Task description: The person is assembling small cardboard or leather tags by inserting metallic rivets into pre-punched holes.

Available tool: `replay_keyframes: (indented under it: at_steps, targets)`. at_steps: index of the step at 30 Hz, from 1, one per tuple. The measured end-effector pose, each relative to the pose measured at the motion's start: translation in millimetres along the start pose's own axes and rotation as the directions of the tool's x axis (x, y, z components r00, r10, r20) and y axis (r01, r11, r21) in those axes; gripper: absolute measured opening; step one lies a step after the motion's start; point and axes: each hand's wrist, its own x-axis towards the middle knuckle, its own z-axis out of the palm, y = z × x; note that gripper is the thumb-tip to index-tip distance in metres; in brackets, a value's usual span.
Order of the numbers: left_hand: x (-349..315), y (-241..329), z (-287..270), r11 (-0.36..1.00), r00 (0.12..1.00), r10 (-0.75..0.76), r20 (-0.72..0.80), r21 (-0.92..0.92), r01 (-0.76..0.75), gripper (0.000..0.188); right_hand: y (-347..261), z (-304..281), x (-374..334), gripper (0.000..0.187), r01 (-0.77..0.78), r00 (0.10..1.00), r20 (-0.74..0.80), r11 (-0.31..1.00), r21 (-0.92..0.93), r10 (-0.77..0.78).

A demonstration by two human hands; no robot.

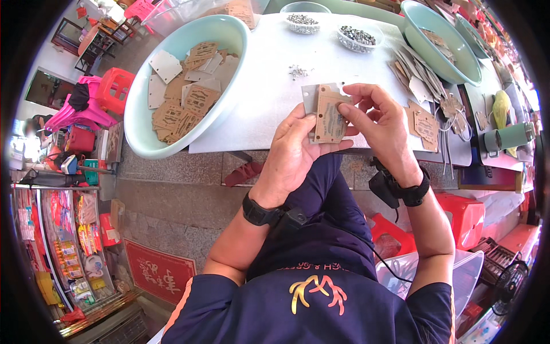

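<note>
My left hand (289, 150) holds a small stack made of a brown printed card (326, 131) over a grey card (310, 94), with its thumb at the left edge and fingers underneath. The brown card has small holes along its edge. My right hand (382, 114) is closed at the card's right side, its thumb pressed on the face and the other fingers curled. Whether it pinches some small part as well is hidden. Beyond the hands, a little heap of shiny metal fasteners (298, 72) lies on the white tabletop (263, 86).
A pale green basin (137, 109) of brown and grey cards stands at left. Clear bowls of metal fasteners (358, 35) sit at the back. Stacked cards (421, 71), another green basin (408, 20) and a green tumbler (510, 137) are at right. Red stools (461, 218) stand below.
</note>
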Motion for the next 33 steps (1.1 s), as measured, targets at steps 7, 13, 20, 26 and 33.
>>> replay_keyframes:
  at_steps: [7, 13, 20, 26, 33]
  targets:
    - [-1, 8, 2, 0.998, 0.999, -0.034, -0.01, 0.044, 0.034, 0.045, 0, -16, 3, 0.019, 0.024, 0.999, -0.023, 0.999, -0.046, -0.025]
    - [-1, 8, 3, 0.991, 0.998, -0.062, 0.031, 0.118, 0.057, 0.047, -4, -8, 0, 0.019, 0.113, 0.994, 0.026, 0.984, -0.141, -0.11]
    - [-3, 6, 6, 0.994, 0.999, -0.042, 0.008, 0.1, 0.041, 0.043, -5, 0, 0, 0.019, 0.205, 0.978, 0.008, 0.954, -0.219, -0.209]
    - [-4, 5, 7, 0.989, 0.999, -0.039, -0.015, 0.144, 0.041, 0.041, -5, 2, 0, 0.019, 0.171, 0.984, -0.012, 0.959, -0.226, -0.178]
    - [-5, 4, 9, 0.989, 0.999, -0.031, -0.028, 0.142, 0.035, 0.04, -3, 5, -1, 0.018, 0.217, 0.972, -0.029, 0.942, -0.257, -0.232]
